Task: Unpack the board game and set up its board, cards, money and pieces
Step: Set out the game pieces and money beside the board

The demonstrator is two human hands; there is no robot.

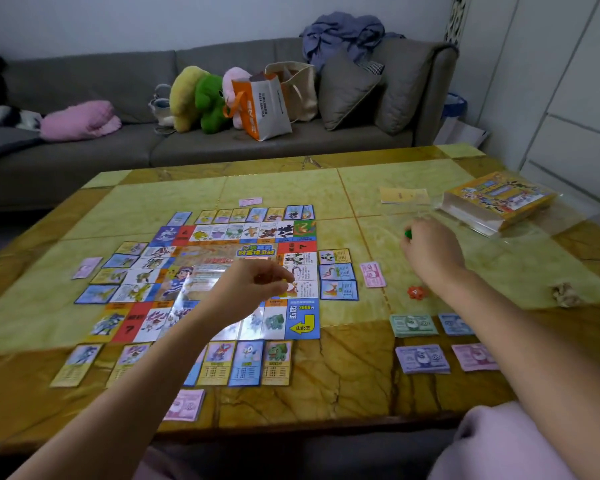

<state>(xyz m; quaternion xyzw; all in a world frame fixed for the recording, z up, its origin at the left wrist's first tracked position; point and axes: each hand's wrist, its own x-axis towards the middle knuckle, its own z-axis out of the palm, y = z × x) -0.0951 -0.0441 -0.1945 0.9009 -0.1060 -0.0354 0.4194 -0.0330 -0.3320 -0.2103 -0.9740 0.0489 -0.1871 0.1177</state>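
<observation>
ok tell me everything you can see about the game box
The game box is a flat, cardboard-looking rectangle, yellow-orange with blurred cartoon art on top and pale sides. It lies flat near the far right corner of the table, on crinkled clear plastic wrap. Nothing else touches it; the right hand hovers nearby, apart from it.

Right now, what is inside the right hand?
A green piece peeks from the right hand; the hand covers the rest, so any other pieces inside cannot be seen.
</observation>
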